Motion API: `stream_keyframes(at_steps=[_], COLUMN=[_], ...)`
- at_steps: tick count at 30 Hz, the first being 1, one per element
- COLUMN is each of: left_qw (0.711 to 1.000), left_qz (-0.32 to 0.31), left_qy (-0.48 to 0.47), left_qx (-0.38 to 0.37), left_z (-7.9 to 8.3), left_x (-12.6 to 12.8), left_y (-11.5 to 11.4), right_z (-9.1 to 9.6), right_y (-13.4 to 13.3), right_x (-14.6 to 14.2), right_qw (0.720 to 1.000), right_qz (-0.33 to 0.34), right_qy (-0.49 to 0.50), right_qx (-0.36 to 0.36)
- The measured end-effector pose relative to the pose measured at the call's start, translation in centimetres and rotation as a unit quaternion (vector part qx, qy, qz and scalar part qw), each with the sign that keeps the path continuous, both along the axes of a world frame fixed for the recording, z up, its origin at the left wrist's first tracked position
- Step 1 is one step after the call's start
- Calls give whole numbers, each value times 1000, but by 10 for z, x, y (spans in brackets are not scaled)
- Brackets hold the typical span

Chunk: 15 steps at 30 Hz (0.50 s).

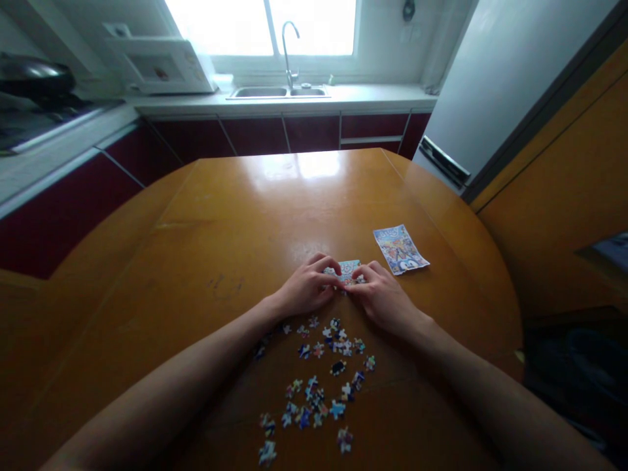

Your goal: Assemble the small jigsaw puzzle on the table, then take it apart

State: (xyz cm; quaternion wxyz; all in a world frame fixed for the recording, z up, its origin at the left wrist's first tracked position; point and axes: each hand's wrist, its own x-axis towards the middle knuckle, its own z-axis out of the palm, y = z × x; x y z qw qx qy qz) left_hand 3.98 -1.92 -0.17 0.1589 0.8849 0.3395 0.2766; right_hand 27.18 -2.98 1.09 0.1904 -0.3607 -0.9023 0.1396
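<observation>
A partly joined jigsaw puzzle (348, 267) lies on the wooden table, pale blue along its far edge. My left hand (314, 282) grips its left side with curled fingers, thumb and fingertips touching it. From the right, my right hand (380, 288) is closed on the near right part, its fingertips meeting those of the left. The fingers hide much of the puzzle's near side, and any single piece between them cannot be made out. Loose jigsaw pieces (337, 409) are scattered on the table between my forearms, one of them dark side up (338, 367).
A printed picture sheet (401, 249) lies to the right of my hands on the table (235, 216). Beyond the table are a counter with a sink (260, 92) and faucet (289, 55). A stove with a pan (36, 78) is at left, a refrigerator (500, 85) at right.
</observation>
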Motion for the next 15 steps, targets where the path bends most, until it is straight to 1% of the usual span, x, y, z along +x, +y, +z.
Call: stream_keyframes(at_steps=[7, 9, 12, 15], left_qw=[1000, 999, 992, 986], left_qz=[1, 28, 91, 118], left_qy=[-11, -39, -92, -114], left_qx=[-13, -17, -13, -6], left_z=[-3, -4, -4, -3], left_x=[-1, -1, 0, 0], left_y=[1, 2, 4, 6], right_z=[2, 2, 1, -4], right_y=[0, 0, 1, 1], right_x=[1, 1, 0, -2], right_qw=[1000, 1000, 1000, 999], right_qz=[13, 9, 9, 0], right_qy=[9, 11, 17, 37], right_qx=[-11, -12, -14, -20])
